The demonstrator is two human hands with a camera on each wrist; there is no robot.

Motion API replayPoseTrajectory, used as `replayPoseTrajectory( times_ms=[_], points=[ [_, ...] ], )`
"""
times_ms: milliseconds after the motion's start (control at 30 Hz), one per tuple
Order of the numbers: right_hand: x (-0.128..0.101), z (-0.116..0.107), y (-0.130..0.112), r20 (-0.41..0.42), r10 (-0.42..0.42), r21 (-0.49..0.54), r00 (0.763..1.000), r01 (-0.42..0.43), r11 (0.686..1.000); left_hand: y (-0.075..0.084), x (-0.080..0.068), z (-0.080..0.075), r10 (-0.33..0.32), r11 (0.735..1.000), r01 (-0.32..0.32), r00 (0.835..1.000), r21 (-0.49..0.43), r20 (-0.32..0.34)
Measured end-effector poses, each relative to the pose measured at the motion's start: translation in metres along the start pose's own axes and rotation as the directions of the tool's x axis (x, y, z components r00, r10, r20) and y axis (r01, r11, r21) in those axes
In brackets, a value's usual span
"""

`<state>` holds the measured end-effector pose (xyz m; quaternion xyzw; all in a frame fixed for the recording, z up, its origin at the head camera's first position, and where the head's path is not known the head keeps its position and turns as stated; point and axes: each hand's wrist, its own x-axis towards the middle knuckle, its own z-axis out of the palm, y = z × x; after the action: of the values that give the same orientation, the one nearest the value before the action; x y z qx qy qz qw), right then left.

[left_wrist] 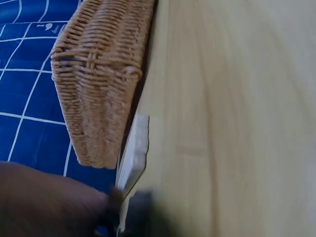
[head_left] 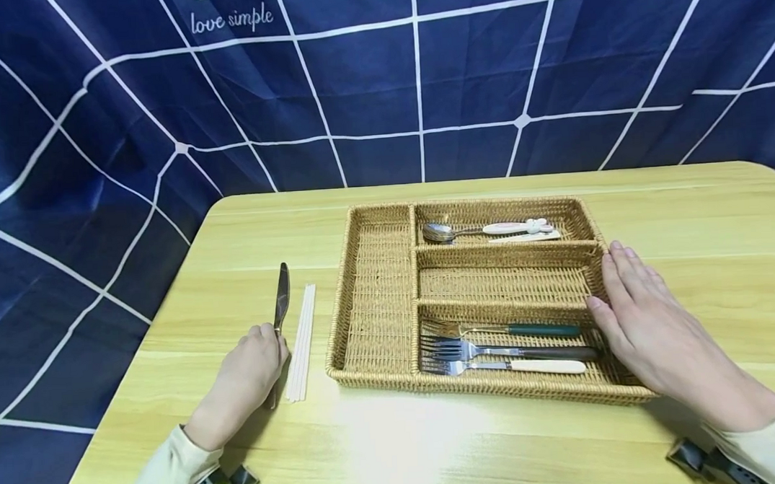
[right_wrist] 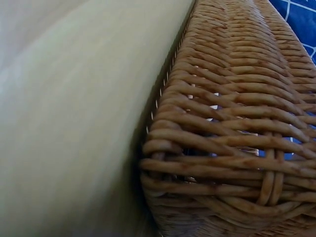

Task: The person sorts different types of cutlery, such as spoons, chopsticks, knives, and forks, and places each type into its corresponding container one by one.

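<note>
My left hand (head_left: 253, 365) grips a table knife (head_left: 282, 293) by its handle, low over the table, with the blade pointing away from me. Just right of it lies a bundle of white chopsticks (head_left: 302, 343), which the left wrist view also catches beside the blurred hand (left_wrist: 47, 202). On the right, my right hand (head_left: 664, 331) rests against the end wall of a woven cutlery tray (head_left: 374, 378), fingers straight. Several forks (head_left: 529, 352) lie in the tray's front compartment. A spoon (head_left: 440, 232) with a rabbit handle is in the back one, beside another white handle (head_left: 524, 237).
The tray stands on a light wooden table (head_left: 396, 444), and its side wall (right_wrist: 237, 123) fills much of the right wrist view. Its middle and left compartments show bare weave. Behind the table hangs a dark blue cloth (head_left: 368, 91) with white lines.
</note>
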<state>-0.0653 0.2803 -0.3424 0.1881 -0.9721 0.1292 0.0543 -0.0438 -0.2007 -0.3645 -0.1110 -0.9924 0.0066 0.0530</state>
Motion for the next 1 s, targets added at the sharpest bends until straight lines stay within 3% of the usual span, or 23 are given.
replayPoseTrajectory(
  times_ms=[167, 200, 300, 400, 467, 533, 633, 700, 767, 867, 933, 1000],
  points=[
    [-0.001, -0.001, 0.0, 0.001, 0.006, -0.016, 1.0, -0.006, 1.0, -0.004, 0.004, -0.012, 0.139, 0.984, -0.128, 0.987, 0.126, -0.079],
    [0.0, -0.001, 0.0, 0.003, 0.008, -0.023, 1.0, -0.008, 1.0, -0.003, 0.005, -0.014, 0.148, 0.983, -0.132, 0.981, 0.127, -0.124],
    [0.0, -0.003, 0.001, 0.002, 0.012, -0.041, 1.0, -0.011, 0.999, 0.0, 0.01, -0.027, 0.189, 0.978, -0.17, 0.966, 0.12, -0.176],
    [0.0, -0.004, 0.001, 0.015, 0.021, -0.056, 1.0, -0.02, 0.998, 0.008, 0.018, -0.043, 0.222, 0.973, -0.204, 0.957, 0.109, -0.186],
    [-0.001, -0.005, 0.002, 0.025, 0.028, -0.065, 0.999, -0.027, 0.998, 0.015, 0.022, -0.055, 0.272, 0.957, -0.252, 0.95, 0.144, -0.149],
    [-0.002, -0.006, 0.002, 0.032, 0.036, -0.073, 0.999, -0.033, 0.997, 0.026, 0.028, -0.067, 0.196, 0.98, -0.192, 0.974, 0.046, -0.114],
    [-0.002, -0.006, 0.002, 0.038, 0.041, -0.08, 0.998, -0.038, 0.996, 0.04, 0.036, -0.08, 0.196, 0.98, -0.194, 0.98, 0.051, -0.04],
    [-0.002, -0.007, 0.002, 0.037, 0.04, -0.079, 0.999, -0.037, 0.996, 0.05, 0.042, -0.085, 0.16, 0.987, -0.16, 0.987, 0.024, 0.009],
    [-0.002, -0.006, 0.002, 0.037, 0.04, -0.076, 0.998, -0.037, 0.996, 0.057, 0.047, -0.088, 0.219, 0.968, -0.225, 0.973, 0.107, 0.068],
    [-0.002, -0.005, 0.002, 0.032, 0.038, -0.073, 0.999, -0.036, 0.997, 0.069, 0.056, -0.088, 0.211, 0.964, -0.23, 0.967, 0.135, 0.142],
    [-0.002, -0.004, 0.002, 0.029, 0.038, -0.068, 0.999, -0.035, 0.997, 0.076, 0.062, -0.087, 0.234, 0.95, -0.262, 0.958, 0.169, 0.165],
    [-0.002, -0.003, 0.002, 0.028, 0.037, -0.063, 0.999, -0.035, 0.997, 0.082, 0.067, -0.083, 0.22, 0.955, -0.247, 0.96, 0.161, 0.173]
  ],
)
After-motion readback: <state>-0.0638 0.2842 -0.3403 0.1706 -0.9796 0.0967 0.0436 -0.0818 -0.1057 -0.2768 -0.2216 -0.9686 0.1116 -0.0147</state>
